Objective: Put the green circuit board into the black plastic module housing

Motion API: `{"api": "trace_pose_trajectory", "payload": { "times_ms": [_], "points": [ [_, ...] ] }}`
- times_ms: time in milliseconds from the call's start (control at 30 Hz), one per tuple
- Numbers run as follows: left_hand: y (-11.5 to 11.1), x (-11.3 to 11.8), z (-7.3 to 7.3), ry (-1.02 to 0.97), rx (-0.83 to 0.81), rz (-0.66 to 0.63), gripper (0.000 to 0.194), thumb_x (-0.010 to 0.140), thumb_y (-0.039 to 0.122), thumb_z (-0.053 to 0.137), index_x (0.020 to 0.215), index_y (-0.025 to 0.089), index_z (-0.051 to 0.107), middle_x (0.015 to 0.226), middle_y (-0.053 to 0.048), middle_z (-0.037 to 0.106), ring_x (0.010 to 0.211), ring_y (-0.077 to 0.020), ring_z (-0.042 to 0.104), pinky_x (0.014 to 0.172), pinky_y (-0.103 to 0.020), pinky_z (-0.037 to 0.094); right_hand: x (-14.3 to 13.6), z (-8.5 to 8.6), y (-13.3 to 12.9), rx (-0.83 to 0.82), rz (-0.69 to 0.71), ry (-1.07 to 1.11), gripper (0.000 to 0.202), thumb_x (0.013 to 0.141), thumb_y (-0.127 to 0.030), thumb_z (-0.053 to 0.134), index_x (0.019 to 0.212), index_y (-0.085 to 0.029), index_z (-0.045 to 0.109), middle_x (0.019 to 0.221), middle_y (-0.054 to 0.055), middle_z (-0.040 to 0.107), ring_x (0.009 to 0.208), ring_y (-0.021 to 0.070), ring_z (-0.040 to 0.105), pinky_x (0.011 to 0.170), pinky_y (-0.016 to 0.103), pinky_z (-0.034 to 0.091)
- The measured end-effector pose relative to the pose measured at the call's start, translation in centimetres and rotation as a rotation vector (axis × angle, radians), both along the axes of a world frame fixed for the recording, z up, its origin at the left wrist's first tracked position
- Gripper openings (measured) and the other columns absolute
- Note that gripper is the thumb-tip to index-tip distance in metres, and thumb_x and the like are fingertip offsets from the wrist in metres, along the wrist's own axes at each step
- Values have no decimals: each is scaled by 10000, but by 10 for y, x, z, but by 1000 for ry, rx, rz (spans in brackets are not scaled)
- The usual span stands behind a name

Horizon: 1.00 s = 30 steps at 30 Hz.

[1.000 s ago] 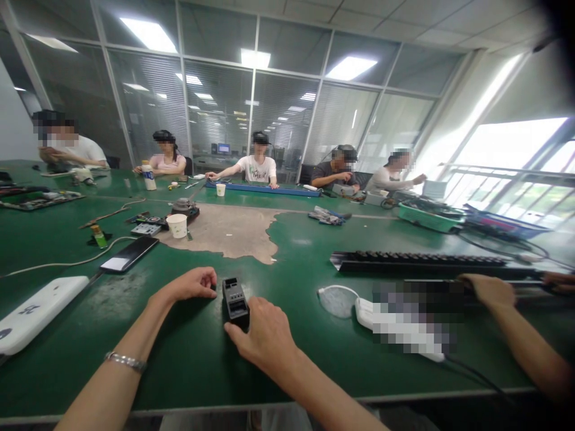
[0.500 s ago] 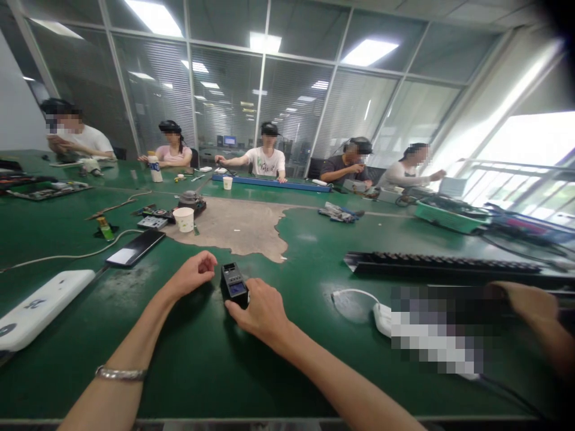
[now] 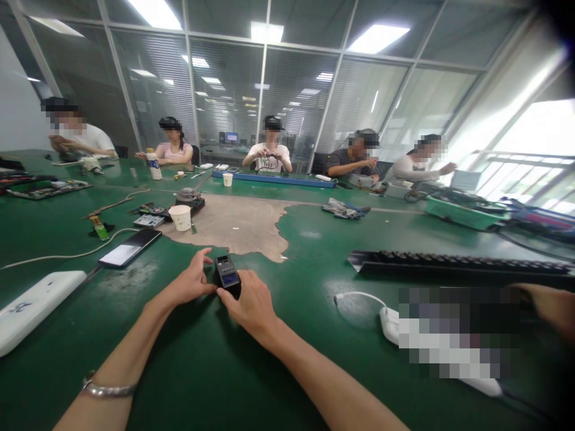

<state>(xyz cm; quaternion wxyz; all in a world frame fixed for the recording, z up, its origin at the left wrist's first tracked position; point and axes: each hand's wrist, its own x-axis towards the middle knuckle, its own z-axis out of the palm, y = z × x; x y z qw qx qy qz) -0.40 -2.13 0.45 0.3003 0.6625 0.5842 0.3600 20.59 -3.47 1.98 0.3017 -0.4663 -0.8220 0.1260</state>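
Note:
A small black box-shaped device (image 3: 227,276) with a little dark blue screen stands on the green table (image 3: 179,383) in front of me. My right hand (image 3: 251,305) holds it from the right side, thumb at the near edge and fingers behind it. On the other side is my left hand (image 3: 191,281), fingers apart and thumb close to the device's lower left edge; it does not grip it. A silver bracelet (image 3: 109,388) circles my left wrist.
At left lie a phone (image 3: 130,247) and a white power strip (image 3: 40,305). A paper cup (image 3: 180,218) stands beyond. A black slotted rail (image 3: 449,263) and another white strip (image 3: 480,380) lie right, near a person's hand (image 3: 550,305). Several people sit opposite.
My left hand has opened its fingers more and come up close to the device. The device and my right hand sit slightly further left. The person opposite has brought both hands together around something dark.

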Motion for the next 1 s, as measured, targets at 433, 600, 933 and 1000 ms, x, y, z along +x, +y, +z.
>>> {"api": "trace_pose_trajectory", "payload": {
  "times_ms": [433,600,933,1000],
  "points": [
    [9,-11,-13,140,16,-36,610,757,361,690,1307,157,518,1154,-78,546,695,-123,538,662,-284,474,38,38,29,10,-157,196,267,833,-355,575,1014,-176,655,924,63,687,822,187,614,715,267,433],
    [14,-9,-9,195,23,-17,451,801,369,628,1197,153,610,1092,-67,566,676,-132,527,647,-288,456,61,30,44,-141,-275,-70,296,790,-422,583,885,-154,665,809,101,689,772,230,646,652,284,405],
    [21,-12,-12,234,37,8,350,821,433,610,1057,179,658,1020,-47,602,699,-148,531,644,-271,424,60,19,40,-128,-283,-311,311,777,-398,584,972,-156,607,914,151,694,829,307,678,672,358,450],
    [21,-12,-12,226,31,26,336,808,439,619,1014,179,671,982,-43,610,686,-148,526,632,-269,416,61,18,41,-124,-285,-287,302,779,-397,589,959,-156,613,906,144,695,822,292,674,677,349,445]
  ]
}}
